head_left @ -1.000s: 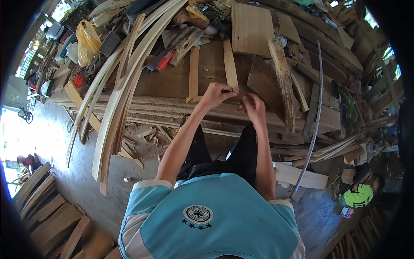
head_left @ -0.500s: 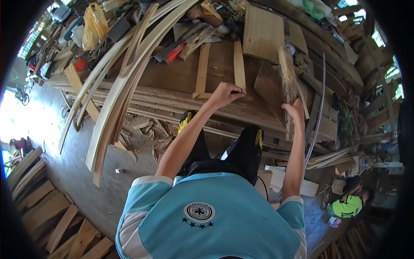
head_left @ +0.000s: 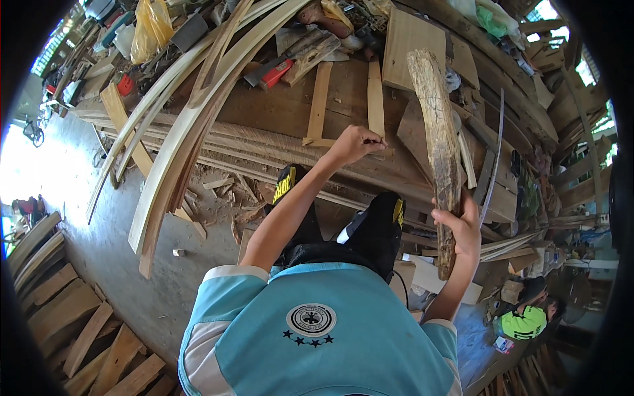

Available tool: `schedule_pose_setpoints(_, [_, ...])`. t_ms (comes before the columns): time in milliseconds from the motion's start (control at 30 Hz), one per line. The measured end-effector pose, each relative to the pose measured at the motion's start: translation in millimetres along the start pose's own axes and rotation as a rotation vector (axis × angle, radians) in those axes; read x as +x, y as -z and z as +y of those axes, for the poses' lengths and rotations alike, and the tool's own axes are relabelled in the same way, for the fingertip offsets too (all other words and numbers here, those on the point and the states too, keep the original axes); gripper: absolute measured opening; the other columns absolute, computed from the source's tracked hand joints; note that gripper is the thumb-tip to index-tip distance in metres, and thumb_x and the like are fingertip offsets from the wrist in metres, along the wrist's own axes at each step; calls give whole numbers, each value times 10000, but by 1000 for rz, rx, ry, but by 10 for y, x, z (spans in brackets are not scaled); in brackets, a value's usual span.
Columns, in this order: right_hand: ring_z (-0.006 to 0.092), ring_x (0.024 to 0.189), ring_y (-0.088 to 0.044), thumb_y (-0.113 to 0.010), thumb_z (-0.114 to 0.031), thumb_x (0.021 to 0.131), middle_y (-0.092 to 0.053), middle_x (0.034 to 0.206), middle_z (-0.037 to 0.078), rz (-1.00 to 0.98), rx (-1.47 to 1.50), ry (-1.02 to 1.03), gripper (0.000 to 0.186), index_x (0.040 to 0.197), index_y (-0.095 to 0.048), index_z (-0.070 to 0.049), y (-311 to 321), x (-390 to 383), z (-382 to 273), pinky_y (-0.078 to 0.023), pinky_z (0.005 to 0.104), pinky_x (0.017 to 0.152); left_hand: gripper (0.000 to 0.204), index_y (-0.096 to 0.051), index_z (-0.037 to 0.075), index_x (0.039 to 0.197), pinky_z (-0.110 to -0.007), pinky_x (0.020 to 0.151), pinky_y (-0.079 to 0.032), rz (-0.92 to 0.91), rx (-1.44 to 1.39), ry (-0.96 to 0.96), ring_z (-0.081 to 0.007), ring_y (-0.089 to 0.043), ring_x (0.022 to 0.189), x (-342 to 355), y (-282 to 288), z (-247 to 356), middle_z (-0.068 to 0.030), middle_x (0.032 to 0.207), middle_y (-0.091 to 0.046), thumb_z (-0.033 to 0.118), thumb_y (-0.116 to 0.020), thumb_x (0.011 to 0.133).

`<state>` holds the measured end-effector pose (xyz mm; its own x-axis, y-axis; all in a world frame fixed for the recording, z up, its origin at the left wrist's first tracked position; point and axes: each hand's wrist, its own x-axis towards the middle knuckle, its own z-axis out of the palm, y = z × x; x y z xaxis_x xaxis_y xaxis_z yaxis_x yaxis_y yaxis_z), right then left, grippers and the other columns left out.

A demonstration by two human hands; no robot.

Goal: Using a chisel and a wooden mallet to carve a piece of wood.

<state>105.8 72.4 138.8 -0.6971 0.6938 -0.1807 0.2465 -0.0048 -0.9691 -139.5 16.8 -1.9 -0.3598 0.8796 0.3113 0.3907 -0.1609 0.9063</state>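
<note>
My right hand (head_left: pixel 465 228) is wrapped round the lower part of a rough wooden stick (head_left: pixel 436 119), thick as a club. Its upper end is raised and points away from me. My left hand (head_left: pixel 355 144) is closed in a pinch over the near end of a light wooden strip (head_left: pixel 375 99); whatever sits between the fingertips is too small to name. A second strip (head_left: pixel 319 99) lies to the left, roughly parallel. A short crosspiece (head_left: pixel 320 142) spans the near ends, partly hidden by my left hand. All these strips rest on a brown wooden workbench (head_left: pixel 277 125).
Long curved planks (head_left: pixel 218 86) lean across the bench's left side. A red-handled tool (head_left: pixel 276 74) and a pale board (head_left: pixel 414 49) lie at the back. Below the bench, wood scraps (head_left: pixel 221 188) litter the floor. A person in a bright yellow-green shirt (head_left: pixel 524 322) is at the lower right.
My right hand has drawn nearer to me and risen with the stick, which now looks larger. My left hand stays pinched at the strip's near end.
</note>
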Motion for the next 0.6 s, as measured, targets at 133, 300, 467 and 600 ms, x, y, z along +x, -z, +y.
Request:
schedule_pose_setpoints(133, [114, 620, -497, -657, -33, 589, -517, 725, 45, 42, 39, -48, 367, 921, -508, 13, -100, -66, 44, -403, 242, 556, 125, -647, 19, 815, -226, 589, -452, -34, -12, -18, -93, -586, 644, 5, -6, 0, -78, 735, -640, 91, -636, 714])
schedule_pose_setpoints(300, [124, 636, -507, -645, -16, 588, -533, 745, 55, 91, -11, -41, 356, 919, -515, 12, -75, -57, 209, -413, 244, 567, 144, -647, 21, 833, -223, 588, -450, -45, -40, 22, -77, -575, 639, 15, 12, 56, -83, 720, -637, 105, -639, 716])
schedule_pose_setpoints(467, [127, 604, -512, -638, -3, 590, -541, 726, 55, 110, -24, -28, 319, 887, -525, 5, -49, -67, 307, -408, 244, 543, 162, -645, 13, 840, -223, 586, -451, -104, 6, 57, -72, -574, 638, 50, -8, 117, -81, 728, -640, 110, -645, 710])
schedule_pose_setpoints(600, [124, 691, -499, -648, -27, 580, -534, 762, 59, 102, -25, -63, 344, 892, -517, 36, -54, -99, 280, -401, 251, 637, 157, -644, 4, 836, -221, 570, -442, -68, -30, 27, -84, -568, 622, 59, -29, 34, -84, 713, -637, 95, -643, 708])
